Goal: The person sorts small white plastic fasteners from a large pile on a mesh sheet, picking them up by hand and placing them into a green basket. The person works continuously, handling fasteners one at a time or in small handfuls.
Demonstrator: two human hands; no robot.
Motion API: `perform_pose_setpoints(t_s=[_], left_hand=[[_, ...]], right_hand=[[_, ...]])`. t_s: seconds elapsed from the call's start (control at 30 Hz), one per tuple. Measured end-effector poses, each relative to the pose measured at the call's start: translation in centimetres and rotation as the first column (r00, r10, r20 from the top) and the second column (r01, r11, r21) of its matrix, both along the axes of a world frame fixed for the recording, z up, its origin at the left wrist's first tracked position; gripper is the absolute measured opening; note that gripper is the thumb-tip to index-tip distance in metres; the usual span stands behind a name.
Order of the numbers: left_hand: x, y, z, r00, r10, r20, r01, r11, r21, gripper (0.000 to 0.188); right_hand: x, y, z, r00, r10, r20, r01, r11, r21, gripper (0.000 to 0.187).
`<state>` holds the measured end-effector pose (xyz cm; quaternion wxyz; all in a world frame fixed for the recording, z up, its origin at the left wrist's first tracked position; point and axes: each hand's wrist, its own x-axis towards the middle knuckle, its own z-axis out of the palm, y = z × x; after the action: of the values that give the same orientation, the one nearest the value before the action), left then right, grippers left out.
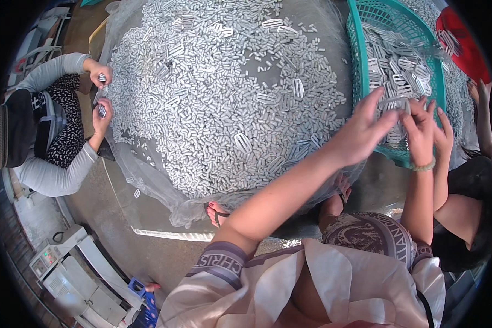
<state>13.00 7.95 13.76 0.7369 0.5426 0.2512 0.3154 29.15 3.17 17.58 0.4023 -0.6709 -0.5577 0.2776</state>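
Observation:
My left hand (366, 128) and my right hand (420, 134), which has a beaded bracelet at the wrist, meet over the near part of a teal plastic basket (357, 60). Between them is a silvery slotted metal piece (393, 103), pinched by the fingers of both hands. Similar slotted pieces (402, 85) lie heaped in the basket below. Close by on the right, another person's hand (444, 134) reaches to the basket's rim. To the left spreads a wide heap of small silvery metal pellets (224, 109), with some slotted pieces (242, 143) lying on it.
Clear plastic sheeting (175, 210) edges the heap. At the left, a person in grey sleeves (74, 175) holds small pieces in both hands. A red container (464, 46) stands at the far right. A grey machine (76, 279) stands at the lower left.

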Motion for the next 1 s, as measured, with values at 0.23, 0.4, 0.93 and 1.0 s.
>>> perform_pose_setpoints(t_s=[0.23, 0.4, 0.93, 1.0], left_hand=[[-0.7, 1.0, 0.0, 0.988, 0.096, -0.118, -0.065, 0.967, 0.245, 0.043], [-7.9, 5.4, -3.1, 0.910, 0.147, -0.389, -0.121, 0.989, 0.090, 0.026], [-11.2, 0.7, -7.7, 0.421, 0.174, -0.890, 0.623, 0.658, 0.423, 0.016], [-11.5, -1.0, -8.8, 0.376, 0.339, -0.862, 0.633, 0.585, 0.506, 0.019]], right_hand=[[2.7, -0.9, 1.6, 0.868, -0.258, 0.424, 0.256, 0.965, 0.062, 0.014], [3.5, -1.2, 2.1, 0.726, -0.188, 0.661, 0.261, 0.965, -0.012, 0.016], [-10.9, -1.3, -8.8, 0.749, 0.584, 0.313, -0.174, 0.630, -0.757, 0.033], [-10.9, -1.9, -10.5, 0.761, 0.566, 0.318, -0.182, 0.656, -0.732, 0.038]])
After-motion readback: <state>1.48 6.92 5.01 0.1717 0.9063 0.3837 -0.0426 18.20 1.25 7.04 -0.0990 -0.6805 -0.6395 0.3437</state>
